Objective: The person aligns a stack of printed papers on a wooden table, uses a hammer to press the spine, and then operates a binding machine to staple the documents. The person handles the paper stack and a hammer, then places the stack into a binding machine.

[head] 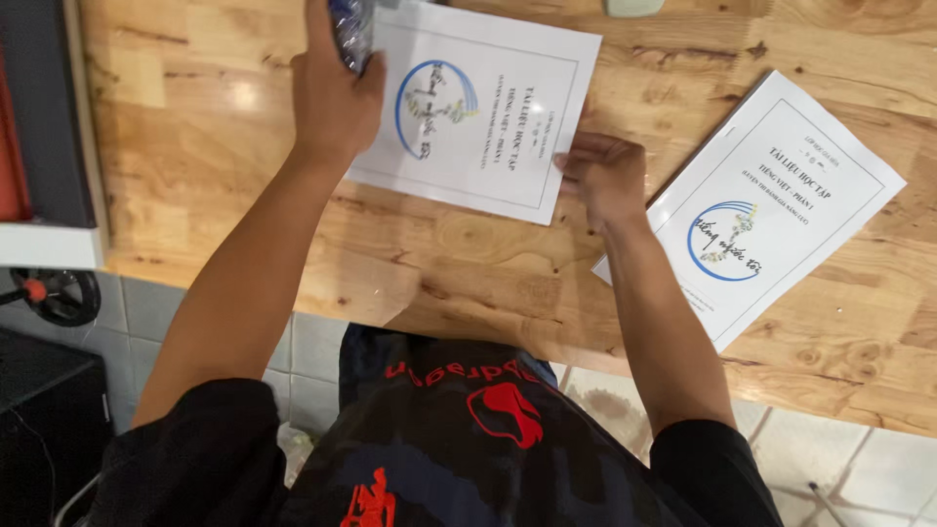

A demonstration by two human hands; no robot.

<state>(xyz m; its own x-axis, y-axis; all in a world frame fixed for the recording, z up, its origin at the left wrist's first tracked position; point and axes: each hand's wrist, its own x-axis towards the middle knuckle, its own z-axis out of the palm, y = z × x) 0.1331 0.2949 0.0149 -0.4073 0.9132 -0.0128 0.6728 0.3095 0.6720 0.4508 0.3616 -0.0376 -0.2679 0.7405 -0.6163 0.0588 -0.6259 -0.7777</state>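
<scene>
A white printed booklet [488,117] with a blue ring emblem lies on the wooden table [215,146]. My left hand [334,93] rests on its left edge and grips a dark shiny object [351,29] at the top of the view; what that object is I cannot tell. My right hand [605,176] has its fingers curled at the booklet's right corner, touching the paper's edge. A second, matching booklet [761,205] lies to the right, partly under my right wrist.
A black and white machine [44,146] with a red part sits at the table's left end. A black hand wheel [61,295] hangs below it. Grey floor tiles [839,459] show under the table's front edge.
</scene>
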